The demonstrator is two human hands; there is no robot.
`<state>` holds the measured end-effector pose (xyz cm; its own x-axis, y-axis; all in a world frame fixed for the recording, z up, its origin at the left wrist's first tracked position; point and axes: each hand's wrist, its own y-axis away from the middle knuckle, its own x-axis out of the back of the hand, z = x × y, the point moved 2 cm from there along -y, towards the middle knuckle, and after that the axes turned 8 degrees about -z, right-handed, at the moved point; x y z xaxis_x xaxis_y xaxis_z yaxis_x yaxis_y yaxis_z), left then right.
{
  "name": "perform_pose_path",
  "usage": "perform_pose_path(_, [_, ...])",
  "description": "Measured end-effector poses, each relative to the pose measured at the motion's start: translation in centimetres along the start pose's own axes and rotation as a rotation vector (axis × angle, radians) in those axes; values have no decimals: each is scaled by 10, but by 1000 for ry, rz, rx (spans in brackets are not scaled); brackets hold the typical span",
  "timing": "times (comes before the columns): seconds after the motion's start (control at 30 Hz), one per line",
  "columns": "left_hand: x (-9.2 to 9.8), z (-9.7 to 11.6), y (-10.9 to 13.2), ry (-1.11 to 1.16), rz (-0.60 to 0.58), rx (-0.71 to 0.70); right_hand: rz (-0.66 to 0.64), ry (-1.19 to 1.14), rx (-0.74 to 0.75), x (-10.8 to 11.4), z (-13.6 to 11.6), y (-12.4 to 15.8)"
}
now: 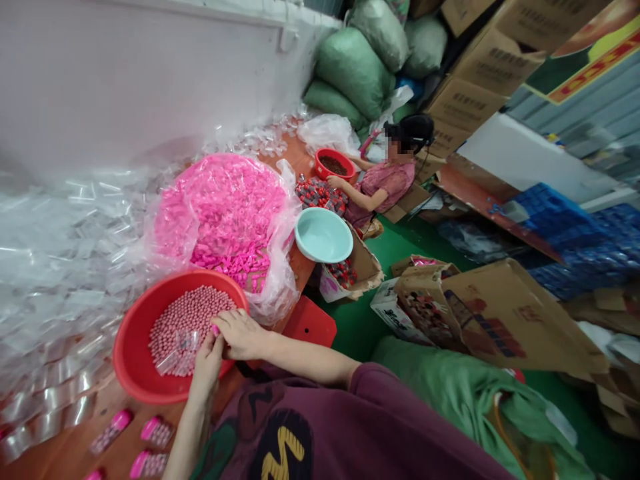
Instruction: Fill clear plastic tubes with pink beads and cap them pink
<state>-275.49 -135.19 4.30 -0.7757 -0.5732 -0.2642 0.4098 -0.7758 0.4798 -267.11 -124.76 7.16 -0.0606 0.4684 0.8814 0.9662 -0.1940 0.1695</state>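
Note:
My left hand and my right hand meet at the near right rim of a red basin. The fingers of both are pinched together around a small bright pink cap; what else lies between them is hidden. Pale pink round beads fill the bottom of the basin. Clear plastic tubes lie over the beads, left of my fingers. On the table near my left forearm are several filled bottles with pink caps, beads showing through their walls.
Clear empty containers cover the table's left side. Beyond the basin is a plastic bag of pink pieces, beside a light blue basin. A co-worker sits farther off with a red bowl. Cardboard boxes stand to the right.

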Motion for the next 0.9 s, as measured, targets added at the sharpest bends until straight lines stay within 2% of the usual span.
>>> perform_pose_path(0.17, [-8, 8, 9, -27, 56, -74, -56, -63, 24, 10, -1, 1])
perform_pose_path(0.3, [-18, 13, 4, -55, 198, -90, -97, -85, -1, 16, -2, -8])
perform_pose_path(0.43, [-15, 16, 0, -6, 338, -65, -123, -120, 9, 7, -3, -16])
perform_pose_path(0.5, [-10, 19, 3, 87, 294, -77, -86, -176, 16, 2, 0, -17])
perform_pose_path(0.63, [-1, 32, 16, 253, 106, -127, 62, -260, 96, 2, 5, -19])
perform_pose_path(0.8, [1, 43, 31, 290, 21, -167, 173, -137, 246, 17, 2, -20])
perform_pose_path(0.9, [0, 43, 34, 289, -20, -189, 185, -61, 254, 21, 1, -19])
